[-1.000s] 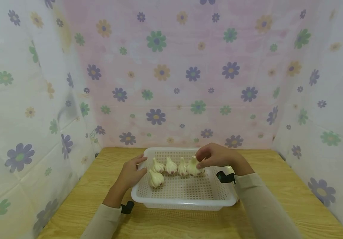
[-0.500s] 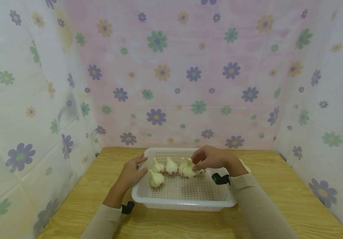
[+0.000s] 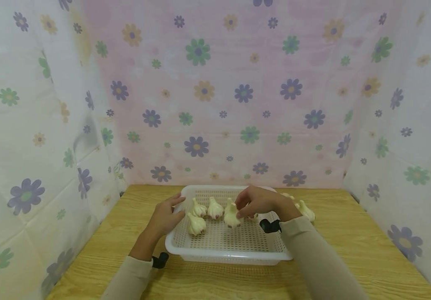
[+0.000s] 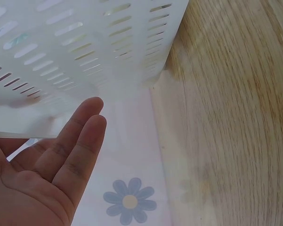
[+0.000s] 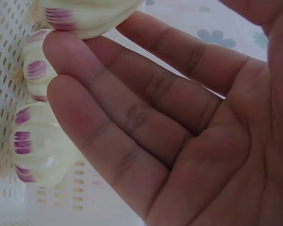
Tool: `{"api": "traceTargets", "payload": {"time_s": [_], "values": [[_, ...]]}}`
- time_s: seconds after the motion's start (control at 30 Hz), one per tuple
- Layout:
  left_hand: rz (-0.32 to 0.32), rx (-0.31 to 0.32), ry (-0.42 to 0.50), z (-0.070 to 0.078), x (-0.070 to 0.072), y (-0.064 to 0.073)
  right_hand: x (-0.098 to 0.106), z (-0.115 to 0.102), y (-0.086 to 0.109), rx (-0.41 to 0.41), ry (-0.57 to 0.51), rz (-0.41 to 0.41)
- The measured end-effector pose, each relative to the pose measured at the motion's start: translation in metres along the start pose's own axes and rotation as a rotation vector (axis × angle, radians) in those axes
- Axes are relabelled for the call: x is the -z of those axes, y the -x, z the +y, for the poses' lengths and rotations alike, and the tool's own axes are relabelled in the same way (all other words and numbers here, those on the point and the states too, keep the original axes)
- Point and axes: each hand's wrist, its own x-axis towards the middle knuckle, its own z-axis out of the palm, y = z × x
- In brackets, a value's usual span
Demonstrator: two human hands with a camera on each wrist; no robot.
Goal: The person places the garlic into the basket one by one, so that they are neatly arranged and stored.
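A white perforated plastic basket [image 3: 230, 254] stands on the table. My left hand [image 3: 164, 218] holds its left rim, with thumb and forefinger over the edge. In the left wrist view, two fingers [image 4: 82, 153] lie nearly straight beside the basket's outer wall [image 4: 117, 42]. Over the basket's middle, my right hand [image 3: 262, 201] pinches a cream garlic bulb [image 3: 232, 217], whose purple-marked base [image 5: 61, 19] shows in the right wrist view. Several garlic bulbs sit in the basket, one [image 3: 196, 225] at the front left and another [image 3: 214, 209] in the back row; one lies partly behind my right fingers.
Outside the basket, a garlic bulb [image 3: 306, 211] lies on the wooden table [image 3: 350, 250], partly behind my right forearm, with more beyond it. Flower-patterned cloth [image 3: 223, 83] encloses the back and sides.
My right hand has moved left and slightly toward me with the garlic bulb, uncovering bulbs on the table at the right. The left hand and basket stay in place.
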Motion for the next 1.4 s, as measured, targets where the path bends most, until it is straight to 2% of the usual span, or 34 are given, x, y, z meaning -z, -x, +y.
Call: {"api": "traceTargets", "payload": {"time_s": [0.3,0.83,1.4], "values": [[-0.003,0.0,-0.001,0.0,0.0,0.002,-0.008,-0.002,-0.006,-0.019,0.022,-0.012],[-0.011,-0.001,0.006,-0.001,0.0,-0.001,-0.016,0.001,-0.012,-0.113,-0.007,-0.021],[-0.01,-0.01,0.003,-0.003,0.0,-0.001,-0.034,-0.001,-0.032,-0.167,0.094,-0.035]]}}
